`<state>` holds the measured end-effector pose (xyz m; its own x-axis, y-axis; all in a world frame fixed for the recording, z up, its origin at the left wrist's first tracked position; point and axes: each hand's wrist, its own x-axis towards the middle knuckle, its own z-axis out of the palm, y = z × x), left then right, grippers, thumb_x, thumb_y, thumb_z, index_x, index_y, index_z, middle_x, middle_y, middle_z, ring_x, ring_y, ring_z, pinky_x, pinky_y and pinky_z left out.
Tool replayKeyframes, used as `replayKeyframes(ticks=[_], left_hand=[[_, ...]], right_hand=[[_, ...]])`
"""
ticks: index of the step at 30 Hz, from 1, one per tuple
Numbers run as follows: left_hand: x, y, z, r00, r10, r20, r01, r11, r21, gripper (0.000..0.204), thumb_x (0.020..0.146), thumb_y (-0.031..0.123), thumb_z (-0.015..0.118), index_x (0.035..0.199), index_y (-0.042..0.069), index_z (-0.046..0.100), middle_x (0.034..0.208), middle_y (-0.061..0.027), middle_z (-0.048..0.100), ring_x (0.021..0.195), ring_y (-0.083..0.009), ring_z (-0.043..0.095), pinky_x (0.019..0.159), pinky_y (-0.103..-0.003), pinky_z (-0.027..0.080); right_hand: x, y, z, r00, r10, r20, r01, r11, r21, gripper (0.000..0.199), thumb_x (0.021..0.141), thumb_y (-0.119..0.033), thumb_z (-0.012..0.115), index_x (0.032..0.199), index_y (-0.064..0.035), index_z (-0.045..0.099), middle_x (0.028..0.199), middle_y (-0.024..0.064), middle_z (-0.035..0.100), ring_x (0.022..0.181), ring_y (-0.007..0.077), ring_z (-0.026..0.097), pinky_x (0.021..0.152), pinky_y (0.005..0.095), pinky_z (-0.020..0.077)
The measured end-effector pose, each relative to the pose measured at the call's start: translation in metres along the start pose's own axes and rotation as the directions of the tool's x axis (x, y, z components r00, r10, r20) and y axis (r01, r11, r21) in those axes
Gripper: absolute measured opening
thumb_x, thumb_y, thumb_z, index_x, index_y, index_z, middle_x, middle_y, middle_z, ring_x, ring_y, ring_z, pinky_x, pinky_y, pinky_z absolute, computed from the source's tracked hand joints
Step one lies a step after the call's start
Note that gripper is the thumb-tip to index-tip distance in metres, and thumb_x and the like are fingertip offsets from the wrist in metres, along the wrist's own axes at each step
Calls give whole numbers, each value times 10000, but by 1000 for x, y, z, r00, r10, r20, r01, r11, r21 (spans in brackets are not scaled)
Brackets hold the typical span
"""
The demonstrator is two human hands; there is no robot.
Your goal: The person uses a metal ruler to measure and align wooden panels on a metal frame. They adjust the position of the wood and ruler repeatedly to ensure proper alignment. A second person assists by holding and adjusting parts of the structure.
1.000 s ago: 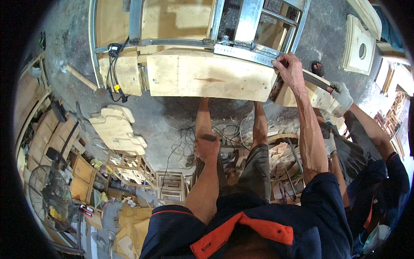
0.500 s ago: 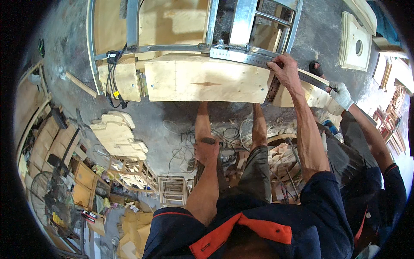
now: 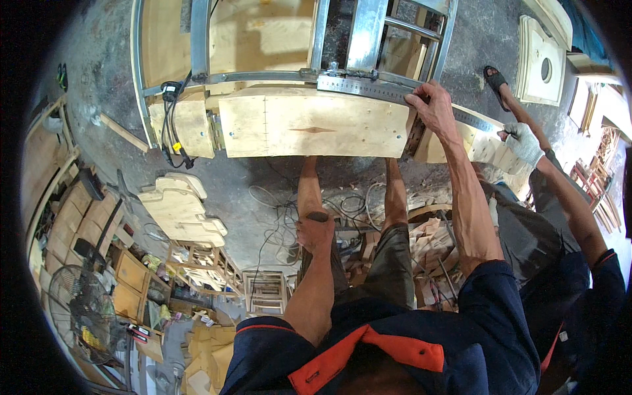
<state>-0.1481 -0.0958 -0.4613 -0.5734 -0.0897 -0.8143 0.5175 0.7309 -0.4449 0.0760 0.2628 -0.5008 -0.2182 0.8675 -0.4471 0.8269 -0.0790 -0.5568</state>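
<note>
Your right hand [image 3: 434, 108] pinches a ruler [image 3: 362, 87] along the wooden panel [image 3: 313, 122]
Your left hand [image 3: 313, 232] grips a dark object [image 3: 318, 216]

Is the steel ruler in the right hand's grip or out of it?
In the grip: the right hand pinches the steel ruler between thumb and fingers.

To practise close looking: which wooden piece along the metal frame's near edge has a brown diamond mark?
The middle piece, near its centre; the left piece, crossed by black cable, and the right piece show no such mark.
</note>
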Motion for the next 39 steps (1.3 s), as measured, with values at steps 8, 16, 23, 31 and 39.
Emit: replayKeyframes(ticks=[8, 16, 23, 31, 39], left_hand=[[6, 0, 7, 1000, -31, 4, 31, 999, 7, 965, 756, 644, 815, 1372, -42, 532, 1347, -201, 582, 1194, -378, 653, 1019, -517, 530], [11, -4, 17, 997, -65, -33, 64, 998, -28, 992, 722, 626, 843, 1379, -45, 521, 1330, -193, 581, 1197, -379, 650, 1028, -524, 521], [4, -3, 2, 998, -59, 16, 60, 998, -18, 979, 747, 623, 830, 1385, -46, 508, 1330, -193, 579, 1202, -371, 643, 1048, -514, 503], [6, 5, -3, 999, -41, 30, 40, 999, 33, 961, 773, 640, 808, 1384, -40, 513, 1334, -199, 572, 1214, -383, 634, 1052, -518, 498], [5, 3, -6, 997, -36, 68, 36, 999, -8, 972, 806, 625, 794, 1418, -61, 478, 1371, -217, 551, 1263, -389, 601, 1092, -525, 478]], right_hand=[[2, 1, 0, 1000, -5, 11, 5, 1000, 11, 274, 851, -199, 811, 860, 44, 685, 844, 146, 583, 768, 297, 603, 722, 432, 497], [2, 2, 3, 1000, 11, 21, -12, 999, 30, 267, 848, -194, 813, 851, 43, 689, 846, 142, 592, 764, 294, 609, 723, 432, 503], [6, -7, 5, 998, 22, 60, -22, 1000, -3, 273, 830, -213, 815, 854, 37, 707, 856, 169, 610, 808, 344, 628, 754, 464, 503], [4, 1, -3, 999, 18, 44, -16, 999, -45, 282, 856, -215, 814, 875, 38, 689, 859, 156, 610, 792, 312, 618, 731, 439, 487], [5, -2, -5, 997, 38, 65, -35, 999, -38, 298, 853, -226, 820, 867, 40, 686, 851, 164, 618, 775, 315, 621, 717, 444, 484]])
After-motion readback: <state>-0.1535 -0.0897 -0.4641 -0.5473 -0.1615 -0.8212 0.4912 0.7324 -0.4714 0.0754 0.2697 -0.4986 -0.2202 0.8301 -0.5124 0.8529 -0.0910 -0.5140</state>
